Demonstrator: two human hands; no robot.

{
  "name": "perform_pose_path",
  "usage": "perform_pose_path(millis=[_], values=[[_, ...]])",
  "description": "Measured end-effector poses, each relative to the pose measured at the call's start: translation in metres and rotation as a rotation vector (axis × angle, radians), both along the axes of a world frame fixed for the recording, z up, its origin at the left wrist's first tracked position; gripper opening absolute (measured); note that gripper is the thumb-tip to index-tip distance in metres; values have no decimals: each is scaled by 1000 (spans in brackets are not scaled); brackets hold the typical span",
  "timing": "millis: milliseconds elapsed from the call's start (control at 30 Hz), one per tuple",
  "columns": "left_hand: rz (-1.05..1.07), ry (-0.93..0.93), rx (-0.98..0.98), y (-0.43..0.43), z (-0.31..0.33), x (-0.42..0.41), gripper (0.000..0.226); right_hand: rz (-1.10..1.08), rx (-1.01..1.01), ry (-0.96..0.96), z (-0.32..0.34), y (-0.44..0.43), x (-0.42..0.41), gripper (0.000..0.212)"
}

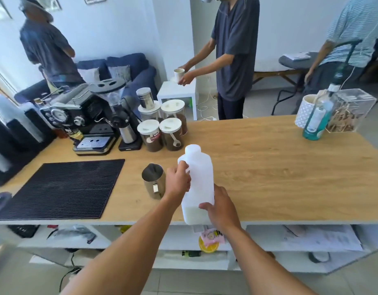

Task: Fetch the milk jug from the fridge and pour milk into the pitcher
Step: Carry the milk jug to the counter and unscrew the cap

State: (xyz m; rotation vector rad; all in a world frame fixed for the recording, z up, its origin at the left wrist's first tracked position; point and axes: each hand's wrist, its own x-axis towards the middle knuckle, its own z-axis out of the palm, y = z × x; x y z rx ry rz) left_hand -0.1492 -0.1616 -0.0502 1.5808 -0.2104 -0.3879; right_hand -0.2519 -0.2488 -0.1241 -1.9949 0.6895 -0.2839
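milk jug (197, 179) near-upright at frame centre, neck pointing away. left hand (178, 182) grips its upper side, right hand (222, 209) curls round base. pitcher (152, 177) sits just left of jug, beside left hand, so pour likely tips left.

**Jug held at the near table edge, pitcher just left of the grip**

Two hands hold the milk jug (197, 177) at the near edge of the table (269, 167). The left hand (178, 182) grips its upper side, the right hand (221, 209) its lower end. Just left of the left hand, the pitcher (153, 180) stands on the table. Farther left lies a mat (62, 188). Behind the grip stand four jars (162, 124), with an espresso machine (81, 118) to their left. Well to the right and behind, a bottle (318, 118) stands before a box (352, 109).
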Motion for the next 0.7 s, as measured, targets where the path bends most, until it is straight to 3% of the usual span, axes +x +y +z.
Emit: perform_pose_path(millis=[233, 567, 700], values=[[-34, -102, -21, 13, -12, 24, 29, -31, 5, -11, 1, 12, 25, 55], [-151, -200, 28, 15, -42, 62, 54, -116, -13, 10, -14, 15, 58, 43], [-111, -212, 34, 15, -57, 63, 70, 92, -75, 278, -3, -4, 63, 42]])
